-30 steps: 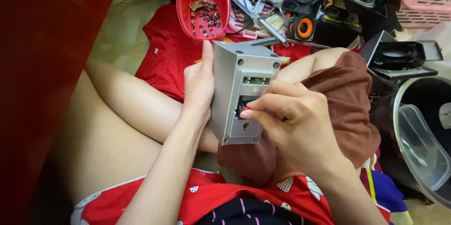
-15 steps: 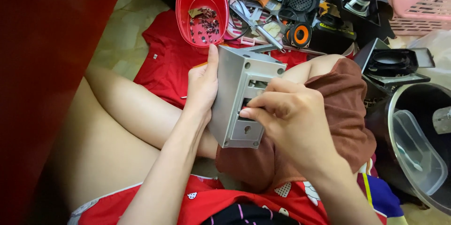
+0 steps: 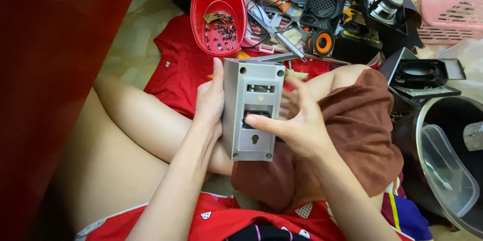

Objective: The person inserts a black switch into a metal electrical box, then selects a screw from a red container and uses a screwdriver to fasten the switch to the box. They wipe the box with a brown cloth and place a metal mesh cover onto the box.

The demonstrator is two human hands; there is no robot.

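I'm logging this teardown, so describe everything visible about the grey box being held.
The grey box is a plain rectangular casing, apparently plastic, held upright over the lap. Its facing panel has corner screw holes, a slotted recess, a dark opening and a keyhole-shaped hole. The left hand grips its side; the right hand presses its thumb at the opening.

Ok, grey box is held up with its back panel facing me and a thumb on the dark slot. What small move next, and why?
Probably press the right hand's thumb deeper into the dark slot on the grey box while the left hand steadies its side. The thumb tip already rests at that opening and the panel looks closed.
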